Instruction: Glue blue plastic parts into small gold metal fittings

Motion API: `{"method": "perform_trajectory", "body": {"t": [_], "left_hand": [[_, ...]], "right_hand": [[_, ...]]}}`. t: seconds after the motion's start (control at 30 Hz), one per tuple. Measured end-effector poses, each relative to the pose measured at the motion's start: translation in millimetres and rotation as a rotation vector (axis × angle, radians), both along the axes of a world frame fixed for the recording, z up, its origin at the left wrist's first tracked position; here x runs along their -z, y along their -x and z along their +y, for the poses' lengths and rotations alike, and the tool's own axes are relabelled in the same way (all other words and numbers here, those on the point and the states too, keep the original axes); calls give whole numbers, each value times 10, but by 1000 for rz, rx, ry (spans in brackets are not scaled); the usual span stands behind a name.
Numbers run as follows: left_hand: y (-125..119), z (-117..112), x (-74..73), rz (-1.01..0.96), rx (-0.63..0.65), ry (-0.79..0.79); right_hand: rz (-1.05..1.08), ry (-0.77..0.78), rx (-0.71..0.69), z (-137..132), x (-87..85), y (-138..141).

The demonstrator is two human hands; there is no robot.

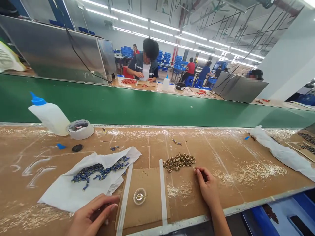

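Pieces (179,162), gold and black, lie heaped by the right grip (208,186) pinching a stick (193,167), left grip (92,213) apart.

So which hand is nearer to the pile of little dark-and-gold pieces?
Right. The right hand is close by the right end of the pile; the left hand is farther off, at the left edge of the cardboard.
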State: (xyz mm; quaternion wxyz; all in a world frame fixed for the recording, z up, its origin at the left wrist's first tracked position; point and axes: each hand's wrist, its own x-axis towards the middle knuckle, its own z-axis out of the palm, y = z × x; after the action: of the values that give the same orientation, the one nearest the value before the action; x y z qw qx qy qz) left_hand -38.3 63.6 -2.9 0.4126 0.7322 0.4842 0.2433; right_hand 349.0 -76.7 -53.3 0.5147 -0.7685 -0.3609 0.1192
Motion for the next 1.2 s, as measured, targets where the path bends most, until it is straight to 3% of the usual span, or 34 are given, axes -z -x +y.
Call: {"method": "perform_trajectory", "body": {"t": [0.13,0.27,0.43,0.63,0.83,1.0,1.2], "left_hand": [[-91,-12,10,-180,-12,171],[-143,1,73,-216,22,194],[-219,-82,69,-353,-25,209],[-232,-237,94,-429,51,408],[-238,-259,72,-230,177,114],[-251,-255,96,-301,213,31],[-233,-253,78,-302,230,29]], "right_hand": [[5,15,9,-18,14,-12],[8,28,24,-33,10,-14],[15,58,39,-105,36,-41],[-31,103,106,-207,84,-128],[-26,17,111,-216,-54,113],[52,17,-162,-134,-247,625],[1,57,-651,153,-482,1195]]}}
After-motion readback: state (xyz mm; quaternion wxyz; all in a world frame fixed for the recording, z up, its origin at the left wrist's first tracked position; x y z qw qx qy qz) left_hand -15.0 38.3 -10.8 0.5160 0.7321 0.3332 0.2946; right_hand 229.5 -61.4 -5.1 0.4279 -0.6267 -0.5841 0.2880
